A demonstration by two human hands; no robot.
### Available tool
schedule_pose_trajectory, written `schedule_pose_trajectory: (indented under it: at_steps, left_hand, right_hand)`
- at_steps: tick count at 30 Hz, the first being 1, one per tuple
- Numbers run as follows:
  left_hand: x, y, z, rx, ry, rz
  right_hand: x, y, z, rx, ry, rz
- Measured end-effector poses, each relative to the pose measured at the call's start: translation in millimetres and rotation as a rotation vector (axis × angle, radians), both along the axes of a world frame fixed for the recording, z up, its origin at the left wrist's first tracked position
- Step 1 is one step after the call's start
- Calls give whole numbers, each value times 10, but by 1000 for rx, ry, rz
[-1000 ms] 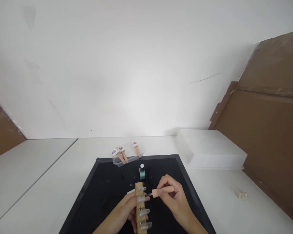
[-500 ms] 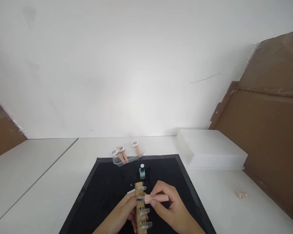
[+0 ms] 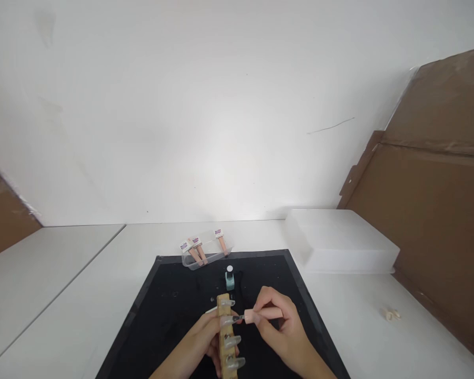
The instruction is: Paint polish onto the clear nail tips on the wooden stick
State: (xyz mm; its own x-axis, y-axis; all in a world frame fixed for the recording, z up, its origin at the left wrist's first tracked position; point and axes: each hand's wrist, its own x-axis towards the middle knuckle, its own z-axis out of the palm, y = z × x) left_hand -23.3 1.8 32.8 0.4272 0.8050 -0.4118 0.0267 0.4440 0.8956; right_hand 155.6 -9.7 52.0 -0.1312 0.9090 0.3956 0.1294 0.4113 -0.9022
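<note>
My left hand (image 3: 203, 337) is closed around a narrow wooden stand (image 3: 223, 343). Several clear nail tips (image 3: 232, 341) stick out from the stand toward the right. Between the fingertips of my right hand (image 3: 282, 329) is a pink-handled nail polish brush (image 3: 272, 313), held level. Its dark bristle end meets or nearly meets the second nail tip (image 3: 227, 320) from the far end. Just beyond the stand, a teal nail polish bottle (image 3: 229, 281) stands upright with a pale top. Part of a thin white item (image 3: 211, 310) shows beside my left hand.
A black mat (image 3: 169, 300) lies under my hands on the white table (image 3: 71, 295). At its far edge, a clear tray (image 3: 195, 266) holds pink-handled pieces with white labels. A white box (image 3: 347, 242) stands at right, near small beige rings (image 3: 390, 315) and brown cardboard (image 3: 430, 221).
My right hand has drawn the brush to the right along the second nail tip, so its dark bristle end now sits nearer the tip's outer end. The left hand stays about where it was.
</note>
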Motion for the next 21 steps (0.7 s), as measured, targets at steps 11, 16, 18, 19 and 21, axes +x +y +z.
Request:
schedule_pose_trajectory:
  at_steps: [11,16,18,19,21]
  left_hand:
    - [77,-1,157,-3,-12,-32]
    - [70,-7,155,10,-12,-35]
    - [52,-9,142,-1,-10,-23]
    - [41,-10,132,-6,-11,-20]
    - [17,-10,108,-9,-15,-15]
  right_hand:
    - [0,-26,-6,72,-100,107]
    - [-10,-7,3,76,-95,54]
    - [-12,-4,11,71,-87,37]
    - [-12,-4,15,71,-81,28]
    - [-12,-6,18,71,-64,16]
